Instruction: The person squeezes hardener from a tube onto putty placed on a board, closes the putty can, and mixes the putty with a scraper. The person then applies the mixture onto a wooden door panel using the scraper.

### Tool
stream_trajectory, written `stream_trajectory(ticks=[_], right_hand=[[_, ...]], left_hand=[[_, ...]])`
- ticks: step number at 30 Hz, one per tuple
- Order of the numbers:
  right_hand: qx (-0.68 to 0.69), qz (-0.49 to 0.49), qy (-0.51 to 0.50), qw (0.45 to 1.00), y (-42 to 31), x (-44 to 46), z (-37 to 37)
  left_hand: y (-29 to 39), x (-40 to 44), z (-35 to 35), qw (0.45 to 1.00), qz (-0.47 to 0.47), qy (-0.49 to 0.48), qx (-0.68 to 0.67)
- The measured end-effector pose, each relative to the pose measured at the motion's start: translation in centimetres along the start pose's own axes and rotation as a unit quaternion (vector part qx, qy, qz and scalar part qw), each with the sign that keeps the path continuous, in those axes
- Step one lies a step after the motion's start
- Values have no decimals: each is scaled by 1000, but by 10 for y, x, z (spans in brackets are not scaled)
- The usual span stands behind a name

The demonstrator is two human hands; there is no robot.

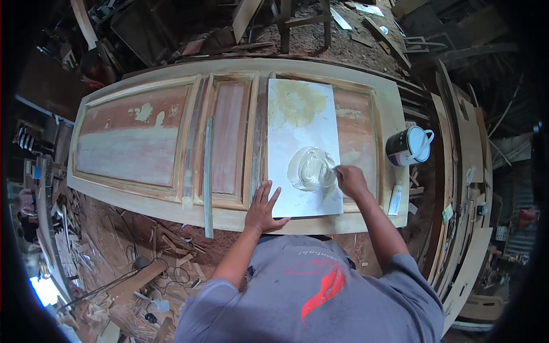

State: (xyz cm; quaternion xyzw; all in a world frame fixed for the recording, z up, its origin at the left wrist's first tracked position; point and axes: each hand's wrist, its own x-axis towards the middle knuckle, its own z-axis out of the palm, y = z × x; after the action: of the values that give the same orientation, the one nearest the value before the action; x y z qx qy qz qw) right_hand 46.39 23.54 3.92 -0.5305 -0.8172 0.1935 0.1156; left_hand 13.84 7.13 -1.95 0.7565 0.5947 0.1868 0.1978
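Where the right hand works: the right hand (351, 182) sits at the right rim of the pale paste (311, 170), its fingers curled in and bunched together, tips at the paste's edge; what they grip, if anything, is too small to tell.
Left hand: the left hand (264, 210) lies flat with its fingers fanned wide and gripping nothing; it presses on the lower left edge of the white board (277, 148), thumb stretched along the near edge.
Paste: spread in a ridged, looping swirl on the nearer half of the white board.
Yellowish stain: the yellowish stain (297, 103) covers much of the board's far end.
Door: the wooden door (233, 214) lies flat under the board, with 3 recessed panels, the middle 1 narrow.
Grey strip: the grey strip (207, 177) crosses the door left of the board, its near end jutting past the edge.
Can and tube: the can (400, 150), with a white hoop at its top, stands at the door's right end; the tube (395, 199) lies nearer the person.
Shirt: the grey shirt (274, 297) bears a red print.
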Motion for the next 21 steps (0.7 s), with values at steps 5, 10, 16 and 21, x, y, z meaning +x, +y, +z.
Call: stream_trajectory(ticks=[5, 10, 16, 21], right_hand=[[33, 156, 53, 986, -64, -26, 20], [134, 220, 171, 951, -77, -6, 13], [-30, 151, 102, 983, -79, -47, 48], [38, 197, 209, 957, -100, -18, 12]], left_hand=[[-6, 3, 2, 1000, 11, -6, -1], [-6, 4, -3, 1000, 25, -3, -18], [-13, 4, -6, 998, 44, -2, -48], [-16, 2, -5, 997, 43, -19, -57]])
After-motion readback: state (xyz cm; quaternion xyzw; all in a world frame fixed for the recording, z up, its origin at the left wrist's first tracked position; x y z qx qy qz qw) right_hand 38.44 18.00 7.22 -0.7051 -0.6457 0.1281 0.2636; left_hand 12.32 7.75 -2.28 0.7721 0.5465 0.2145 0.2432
